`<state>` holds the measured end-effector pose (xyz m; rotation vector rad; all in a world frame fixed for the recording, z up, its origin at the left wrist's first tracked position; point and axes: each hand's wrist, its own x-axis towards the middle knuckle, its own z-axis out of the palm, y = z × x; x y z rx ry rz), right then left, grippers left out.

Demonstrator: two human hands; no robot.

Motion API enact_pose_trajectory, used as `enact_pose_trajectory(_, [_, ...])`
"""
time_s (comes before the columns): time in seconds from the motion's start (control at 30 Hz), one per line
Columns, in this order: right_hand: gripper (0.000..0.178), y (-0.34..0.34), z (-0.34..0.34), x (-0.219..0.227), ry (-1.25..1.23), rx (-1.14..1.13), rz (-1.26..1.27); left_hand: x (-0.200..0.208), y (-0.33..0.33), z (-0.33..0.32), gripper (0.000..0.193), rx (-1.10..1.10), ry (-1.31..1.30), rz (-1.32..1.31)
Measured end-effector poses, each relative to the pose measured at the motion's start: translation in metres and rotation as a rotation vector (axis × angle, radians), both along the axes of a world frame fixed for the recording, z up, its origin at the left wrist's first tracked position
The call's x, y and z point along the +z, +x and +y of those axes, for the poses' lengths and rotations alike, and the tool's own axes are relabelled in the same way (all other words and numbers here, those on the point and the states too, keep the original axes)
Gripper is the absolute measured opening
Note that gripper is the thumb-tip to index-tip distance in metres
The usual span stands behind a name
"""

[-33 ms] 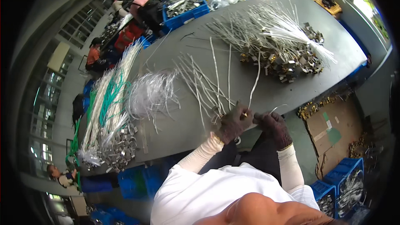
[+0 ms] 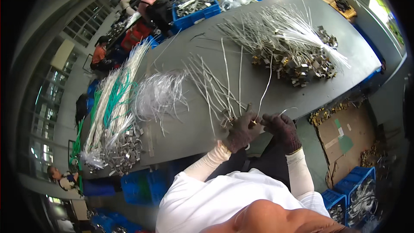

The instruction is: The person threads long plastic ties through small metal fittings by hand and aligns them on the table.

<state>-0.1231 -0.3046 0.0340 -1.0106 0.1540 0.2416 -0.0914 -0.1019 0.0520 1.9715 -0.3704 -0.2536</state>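
My left hand (image 2: 242,133), in a dark maroon glove, is closed at the near table edge. Its fingers pinch a white wire (image 2: 269,82) near a small brass-coloured end; the wire rises from there over the table. Close beside it, my right hand (image 2: 282,133), gloved alike, is closed with fingertips almost touching the left's. A thin curved pale strand (image 2: 288,109) sticks out above the right fingers; what they pinch is too small to make out. Left of my hands lies a loose spread of white wires (image 2: 211,84), their metal ends partly hidden by my left hand.
On the grey table (image 2: 181,133), a large heap of white wires with metal ends (image 2: 302,60) lies far right. Clear plastic strands (image 2: 159,92) and white and green wire bundles (image 2: 114,99) lie left. Blue crates (image 2: 360,181) stand low right. Several people work beyond the table.
The whole view has shifted very slightly. My right fingertips sit a touch higher beside the left hand. Both hands keep their closed grip.
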Motion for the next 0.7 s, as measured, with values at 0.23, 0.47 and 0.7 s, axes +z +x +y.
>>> enact_pose_trajectory(0.23, [0.018,0.025,0.074,0.010,-1.248,0.020,-1.295,0.000,-0.074,0.078,0.037,0.041,0.189,-0.394])
enact_pose_trajectory(0.47, [0.017,0.024,0.127,-0.008,-0.860,0.111,-0.866,0.008,-0.102,0.135,0.016,0.241,0.373,-0.414])
enact_pose_trajectory(0.7, [0.028,0.064,0.108,-0.001,-0.400,-0.184,-0.479,-0.032,-0.126,0.216,0.017,0.391,0.398,-0.348])
